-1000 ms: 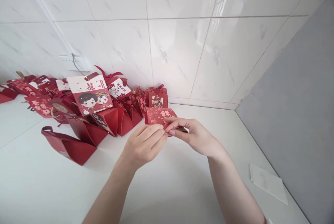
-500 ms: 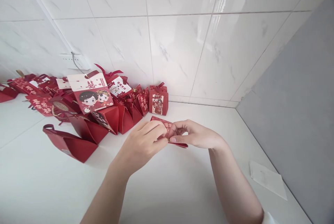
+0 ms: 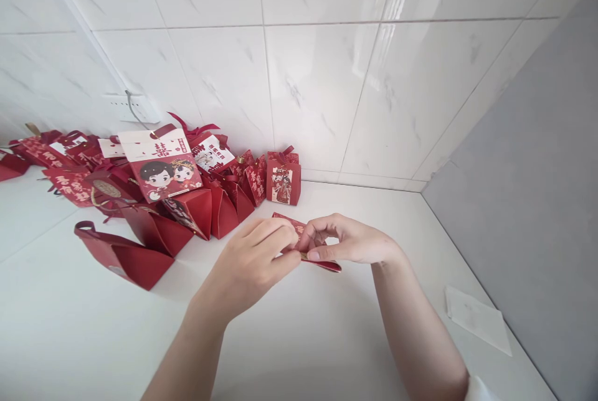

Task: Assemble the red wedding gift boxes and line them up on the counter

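A red printed candy box (image 3: 331, 266) is between my hands above the white table, and most of it is hidden behind my fingers. My left hand (image 3: 255, 264) is closed, with thumb and index fingertip pinched at the box's near top edge. From the other side my right hand (image 3: 343, 242) grips the same edge, thumb in front and fingers curled behind. A small gold-coloured bit shows between the two thumbs, too small to name. Beyond my hands stands a finished-looking red box (image 3: 283, 182) with a picture panel and a ribbon on top.
Several red boxes and ribbons are heaped at the left against the tiled wall (image 3: 313, 96); a box with two cartoon figures (image 3: 166, 170) lies on top. A ribbon-handled box (image 3: 126, 258) sits nearest. A white packet (image 3: 477, 320) lies at the right by the grey panel (image 3: 527, 158).
The held box has tilted slightly, its near right corner now lower and further right. Both hands keep their pinch in nearly the same place.
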`<action>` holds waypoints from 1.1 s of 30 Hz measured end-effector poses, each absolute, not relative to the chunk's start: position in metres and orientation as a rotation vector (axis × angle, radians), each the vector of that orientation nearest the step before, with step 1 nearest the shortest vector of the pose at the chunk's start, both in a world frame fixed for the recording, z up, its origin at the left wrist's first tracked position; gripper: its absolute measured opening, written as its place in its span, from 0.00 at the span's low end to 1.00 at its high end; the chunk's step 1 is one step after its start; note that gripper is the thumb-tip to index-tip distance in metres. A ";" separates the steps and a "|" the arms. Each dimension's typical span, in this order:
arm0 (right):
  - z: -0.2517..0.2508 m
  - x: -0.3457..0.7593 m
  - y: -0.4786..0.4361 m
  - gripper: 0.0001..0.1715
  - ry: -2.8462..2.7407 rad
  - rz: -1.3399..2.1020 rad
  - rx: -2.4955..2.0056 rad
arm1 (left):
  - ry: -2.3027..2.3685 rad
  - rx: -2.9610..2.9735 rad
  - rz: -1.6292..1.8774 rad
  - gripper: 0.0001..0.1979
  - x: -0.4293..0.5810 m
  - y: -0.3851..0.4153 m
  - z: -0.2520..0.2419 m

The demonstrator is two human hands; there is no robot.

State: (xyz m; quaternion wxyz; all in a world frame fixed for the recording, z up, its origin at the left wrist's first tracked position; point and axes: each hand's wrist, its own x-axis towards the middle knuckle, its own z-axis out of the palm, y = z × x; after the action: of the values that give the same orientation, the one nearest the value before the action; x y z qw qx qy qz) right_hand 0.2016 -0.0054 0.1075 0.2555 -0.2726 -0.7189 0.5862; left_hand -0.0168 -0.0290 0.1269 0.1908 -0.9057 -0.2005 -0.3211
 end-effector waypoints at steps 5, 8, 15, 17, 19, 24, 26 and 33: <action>0.100 0.203 -0.002 0.15 -1.917 1.692 -0.669 | -0.579 -2.595 -0.883 0.10 -0.017 -0.030 0.128; 0.096 0.205 0.001 0.15 -1.902 1.720 -0.673 | -0.590 -2.624 -0.884 0.09 -0.017 -0.028 0.127; 0.097 0.206 0.001 0.12 -1.888 1.709 -0.689 | -0.603 -2.654 -0.892 0.07 -0.018 -0.023 0.123; 0.099 0.205 0.001 0.12 -1.891 1.679 -0.721 | -0.625 -2.675 -0.885 0.06 -0.019 -0.020 0.122; 0.101 0.206 0.000 0.13 -1.908 1.596 -0.782 | -0.730 -2.727 -0.871 0.04 -0.020 -0.014 0.119; 0.101 0.207 -0.001 0.15 -2.072 1.161 -0.974 | -1.509 -2.878 -0.731 0.06 -0.024 0.007 0.105; 0.096 0.204 0.000 0.13 -2.133 0.989 -1.053 | -1.757 -2.942 -0.697 0.04 -0.026 0.013 0.100; 0.081 0.184 0.003 0.10 -2.190 0.651 -1.156 | -1.722 -3.076 -0.516 0.07 -0.030 0.017 0.101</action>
State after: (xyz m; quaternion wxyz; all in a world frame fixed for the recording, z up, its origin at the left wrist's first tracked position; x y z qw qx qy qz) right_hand 0.1842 0.0029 0.0805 0.2862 -0.4326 -0.8195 0.2437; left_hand -0.0299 0.0167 0.1006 -0.2091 -0.8444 -0.4725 -0.1416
